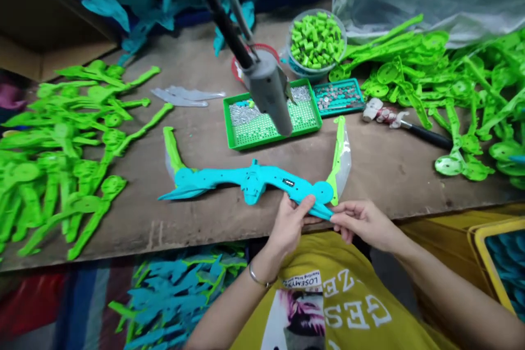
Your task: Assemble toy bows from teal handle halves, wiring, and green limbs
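A turquoise bow-shaped plastic part (221,176) lies across the front of the table, with a lime green arm (174,150) at its left end and another green arm (337,161) at its right. Translucent grey blades show beside both arms. My left hand (290,221) grips the turquoise part near its right end, thumb on top and fingers partly hidden beneath. Close by, my right hand (361,223) pinches the pointed right tip of the same part.
Lime green parts are heaped at left (77,147) and right (443,76). A green basket (273,145) holds metal pins beneath a hanging grey tool (268,87). Behind stand a teal tray (340,112) and a tub of green pieces (316,41). A black-handled hammer (426,134) lies right.
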Demonstrator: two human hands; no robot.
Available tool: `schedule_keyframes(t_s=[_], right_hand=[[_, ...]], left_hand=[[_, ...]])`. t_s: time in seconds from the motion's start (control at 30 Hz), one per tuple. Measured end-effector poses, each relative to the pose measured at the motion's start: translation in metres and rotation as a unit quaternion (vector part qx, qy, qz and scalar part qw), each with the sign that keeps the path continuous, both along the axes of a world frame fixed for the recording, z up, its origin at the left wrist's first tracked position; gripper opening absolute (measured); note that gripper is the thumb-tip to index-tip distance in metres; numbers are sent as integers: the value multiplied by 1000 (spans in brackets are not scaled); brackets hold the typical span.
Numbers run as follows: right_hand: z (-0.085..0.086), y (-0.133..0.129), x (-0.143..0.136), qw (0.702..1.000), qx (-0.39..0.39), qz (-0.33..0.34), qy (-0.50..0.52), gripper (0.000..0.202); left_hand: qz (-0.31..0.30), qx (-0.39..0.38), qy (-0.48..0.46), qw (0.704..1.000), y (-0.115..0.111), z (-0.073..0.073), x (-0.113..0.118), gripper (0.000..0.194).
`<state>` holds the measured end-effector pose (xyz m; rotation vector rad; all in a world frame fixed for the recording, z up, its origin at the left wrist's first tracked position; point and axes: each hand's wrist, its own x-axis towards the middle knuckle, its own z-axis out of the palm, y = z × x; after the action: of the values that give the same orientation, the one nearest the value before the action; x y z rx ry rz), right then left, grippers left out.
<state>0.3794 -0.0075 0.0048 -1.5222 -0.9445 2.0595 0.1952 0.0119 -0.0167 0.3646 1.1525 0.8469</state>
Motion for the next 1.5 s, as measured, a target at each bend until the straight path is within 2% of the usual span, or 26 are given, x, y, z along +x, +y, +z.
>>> schedule_keyframes(t_s=[0.07, 0.13, 0.2, 0.27, 0.33, 0.4, 0.47, 0.57, 0.63, 0.8, 0.93, 1.1, 1.33, 1.5], right_hand=[[9, 6, 2, 995, 48, 67, -63, 48], [23, 19, 5, 966, 143, 117, -181, 46], [40, 39, 7, 920, 258, 70, -288, 40], [51, 68, 1, 876, 363, -36, -314, 35], [54, 102, -13, 846, 445, -97, -277, 55], [49, 135, -33, 834, 486, -97, -241, 75], [42, 162, -54, 837, 493, -82, -223, 82], [38, 185, -76, 841, 495, -77, -207, 64], [42, 191, -80, 836, 503, -96, -198, 51], [52, 206, -73, 837, 509, -132, -151, 48], [33, 219, -74, 831, 495, -191, -166, 39], [6, 225, -83, 829, 496, -243, -93, 31], [-11, 234, -82, 815, 519, -257, -33, 28], [-14, 236, -83, 812, 524, -257, -8, 21]], left_hand=[[8, 2, -17, 1000, 1, 2, -2, 59], [28, 7, -21, 999, 4, 4, -4, 59], [45, 6, -22, 999, 7, 6, -6, 62], [53, 1, -27, 998, 9, 7, -8, 65], [51, -3, -34, 998, 10, 7, -10, 66], [45, -2, -37, 998, 10, 6, -10, 65], [41, -2, -39, 998, 10, 5, -10, 66], [44, -5, -43, 998, 9, 3, -8, 67], [48, -8, -50, 998, 9, 2, -7, 63], [56, -24, -85, 995, 11, 1, -5, 63], [80, -25, -127, 988, 12, 2, -2, 68], [90, -43, -166, 981, 11, 2, -1, 68], [107, -49, -164, 979, 12, 2, 1, 70], [110, -39, -155, 981, 12, 2, 3, 64]])
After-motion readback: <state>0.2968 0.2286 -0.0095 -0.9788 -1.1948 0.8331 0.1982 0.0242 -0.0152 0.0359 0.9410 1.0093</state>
